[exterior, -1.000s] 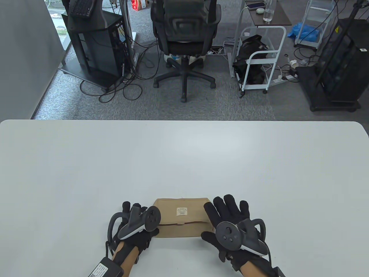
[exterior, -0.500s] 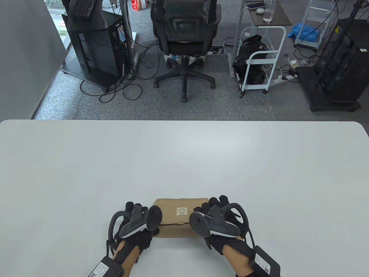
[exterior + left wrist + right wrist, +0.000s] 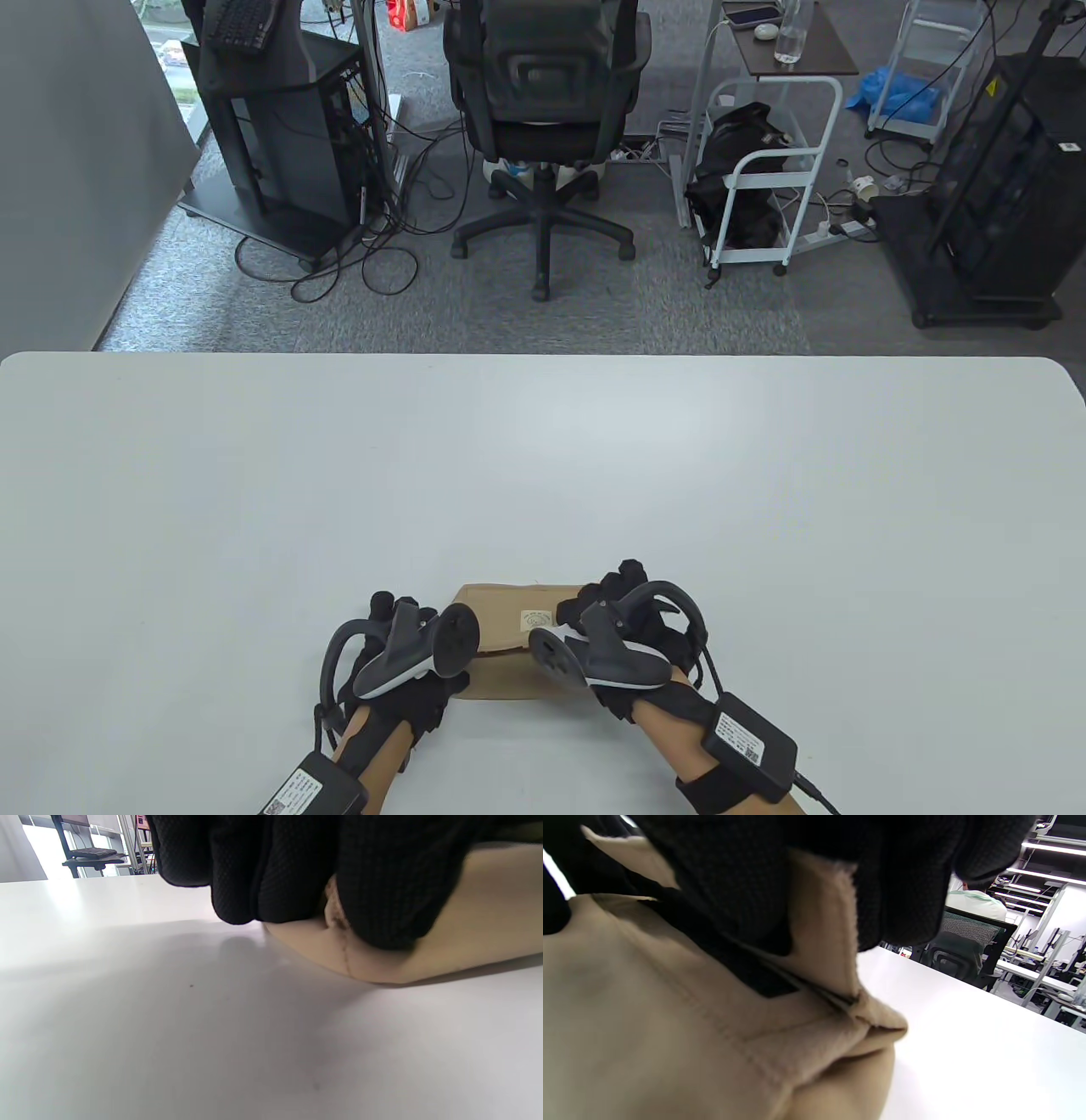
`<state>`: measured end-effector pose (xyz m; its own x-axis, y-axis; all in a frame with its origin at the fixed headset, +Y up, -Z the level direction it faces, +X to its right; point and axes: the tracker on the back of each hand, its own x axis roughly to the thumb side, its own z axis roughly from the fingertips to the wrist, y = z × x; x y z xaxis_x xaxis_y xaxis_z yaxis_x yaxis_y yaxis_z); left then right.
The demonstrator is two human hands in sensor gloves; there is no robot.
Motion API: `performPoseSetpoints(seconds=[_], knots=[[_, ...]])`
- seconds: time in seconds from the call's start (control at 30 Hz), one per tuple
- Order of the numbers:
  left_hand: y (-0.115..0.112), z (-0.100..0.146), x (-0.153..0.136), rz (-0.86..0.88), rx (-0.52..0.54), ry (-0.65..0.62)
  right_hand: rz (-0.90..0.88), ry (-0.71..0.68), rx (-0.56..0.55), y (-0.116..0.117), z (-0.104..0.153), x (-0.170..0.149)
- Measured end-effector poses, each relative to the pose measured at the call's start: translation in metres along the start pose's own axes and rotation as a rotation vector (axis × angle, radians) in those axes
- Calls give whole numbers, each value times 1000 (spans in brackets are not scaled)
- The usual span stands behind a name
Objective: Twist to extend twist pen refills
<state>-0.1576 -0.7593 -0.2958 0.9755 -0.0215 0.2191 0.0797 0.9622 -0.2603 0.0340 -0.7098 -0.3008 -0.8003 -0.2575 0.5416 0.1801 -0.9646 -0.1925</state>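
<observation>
Where the white tabletop (image 3: 543,475) meets the near edge, a tan fabric pouch (image 3: 502,671) lies flat between the two gloved hands. The left hand (image 3: 407,658) rests at the pouch's left end; in the left wrist view its curled fingers (image 3: 271,870) press down on the cloth (image 3: 466,925) where it meets the tabletop (image 3: 169,1018), though whether they pinch it or only bear on it cannot be told. The right hand (image 3: 624,632) sits over the pouch's right part, covering it. In the right wrist view its fingers (image 3: 746,887) grip the pouch's flap (image 3: 823,942), lifted off the body (image 3: 649,1027), with a dark gap beneath it. No pen shows in any view; the pouch's contents are hidden. Beyond the tabletop stands an office chair (image 3: 547,110).
</observation>
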Motion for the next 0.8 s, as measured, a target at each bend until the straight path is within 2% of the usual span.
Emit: performPoseSetpoints(seconds=[0.13,0.27,0.33,0.5,0.63,0.8], knots=[[0,-3,1,11,-37,28,-49,25,-34,-4,-9,-13],[0,-4,-1,32,-50,36,-162,153,-81,-10,-20,-45],[0,-4,-1,33,-47,37,-201,247,-127,-7,-28,-58],[-2,-2,-3,56,-44,42,-288,395,-166,7,-40,-69],[-2,-1,-4,61,-43,42,-331,428,-183,11,-39,-69],[-2,1,-2,44,-28,23,-369,415,-145,4,-33,-70]])
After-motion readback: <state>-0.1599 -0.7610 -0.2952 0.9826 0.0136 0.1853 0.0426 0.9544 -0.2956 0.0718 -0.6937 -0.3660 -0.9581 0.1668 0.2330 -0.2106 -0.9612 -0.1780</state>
